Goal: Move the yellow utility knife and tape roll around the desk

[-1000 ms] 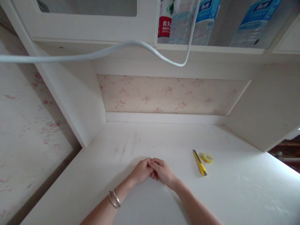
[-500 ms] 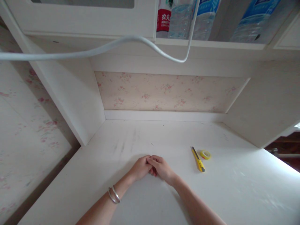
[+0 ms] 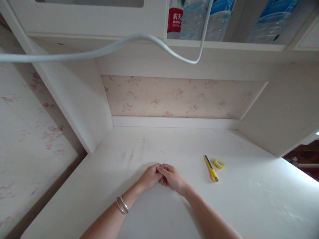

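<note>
My left hand (image 3: 150,177) and my right hand (image 3: 174,179) rest together on the white desktop (image 3: 159,212), clasped in front of me. The right thumb lies over the left fingers, and the fingers of both are curled, partly hidden by each other. No object shows between them. Two silver bangles (image 3: 122,204) circle the left wrist. To the right of the hands, apart from them, a yellow box cutter (image 3: 211,168) lies slanted, its dark tip end pointing away from me. A small roll of yellow tape (image 3: 219,163) lies flat just beside it.
A white cable (image 3: 109,50) hangs across the upper view. Overhead, a cabinet shelf (image 3: 224,45) holds several plastic bottles (image 3: 193,20). White side panels (image 3: 77,109) bound the desk left and right, with a floral-papered wall (image 3: 171,96) behind.
The view has shifted very slightly. Both hands stay clasped in the same place, and the box cutter and tape have not moved.
</note>
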Demonstrator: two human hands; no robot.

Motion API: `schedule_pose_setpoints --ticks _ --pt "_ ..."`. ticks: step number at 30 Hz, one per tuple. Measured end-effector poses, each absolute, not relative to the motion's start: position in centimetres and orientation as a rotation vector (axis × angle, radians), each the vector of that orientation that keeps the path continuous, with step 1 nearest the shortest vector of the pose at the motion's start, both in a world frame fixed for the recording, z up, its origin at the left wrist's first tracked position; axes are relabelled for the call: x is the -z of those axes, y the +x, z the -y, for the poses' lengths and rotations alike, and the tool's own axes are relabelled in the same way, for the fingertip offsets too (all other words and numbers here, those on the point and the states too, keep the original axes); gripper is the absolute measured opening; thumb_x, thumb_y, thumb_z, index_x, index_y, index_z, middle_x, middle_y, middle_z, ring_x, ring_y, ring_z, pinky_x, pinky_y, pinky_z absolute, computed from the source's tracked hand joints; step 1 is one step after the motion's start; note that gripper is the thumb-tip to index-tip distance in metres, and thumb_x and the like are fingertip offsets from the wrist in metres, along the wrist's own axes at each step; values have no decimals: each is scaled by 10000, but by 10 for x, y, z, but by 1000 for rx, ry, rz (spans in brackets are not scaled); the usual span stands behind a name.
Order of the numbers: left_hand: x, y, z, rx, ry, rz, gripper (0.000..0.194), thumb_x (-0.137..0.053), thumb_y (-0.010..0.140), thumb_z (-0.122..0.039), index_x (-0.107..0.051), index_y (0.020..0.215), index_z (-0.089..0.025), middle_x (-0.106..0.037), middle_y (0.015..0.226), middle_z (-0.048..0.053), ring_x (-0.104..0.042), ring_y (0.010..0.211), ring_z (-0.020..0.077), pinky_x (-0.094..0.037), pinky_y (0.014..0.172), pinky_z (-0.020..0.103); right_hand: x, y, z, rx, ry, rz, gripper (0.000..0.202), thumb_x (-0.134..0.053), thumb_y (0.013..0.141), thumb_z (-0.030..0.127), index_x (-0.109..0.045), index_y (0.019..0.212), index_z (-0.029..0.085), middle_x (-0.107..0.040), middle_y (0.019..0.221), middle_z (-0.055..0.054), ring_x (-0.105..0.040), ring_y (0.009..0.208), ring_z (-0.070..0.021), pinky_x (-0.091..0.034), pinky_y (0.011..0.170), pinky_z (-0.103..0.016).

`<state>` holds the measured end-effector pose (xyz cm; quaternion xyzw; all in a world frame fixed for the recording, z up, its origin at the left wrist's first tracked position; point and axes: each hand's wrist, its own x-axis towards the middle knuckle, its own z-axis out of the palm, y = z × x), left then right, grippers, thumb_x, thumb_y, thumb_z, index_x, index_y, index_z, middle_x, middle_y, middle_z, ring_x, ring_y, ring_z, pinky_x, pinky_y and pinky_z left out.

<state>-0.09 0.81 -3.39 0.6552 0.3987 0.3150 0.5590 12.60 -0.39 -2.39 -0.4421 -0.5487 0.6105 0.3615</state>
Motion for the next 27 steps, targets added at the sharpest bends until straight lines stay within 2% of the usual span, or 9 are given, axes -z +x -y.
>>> schedule_pose_setpoints --ticks 27 --pt "33 -2 -8 -729 1568 -952 172 -383 733 -186 -541 775 -130 -619 577 13 -581 527 122 -412 517 218 25 127 4 -1554 -1148 1419 419 -476 798 573 -482 671 174 -502 492 28 -417 401 -74 -287 377 -196"
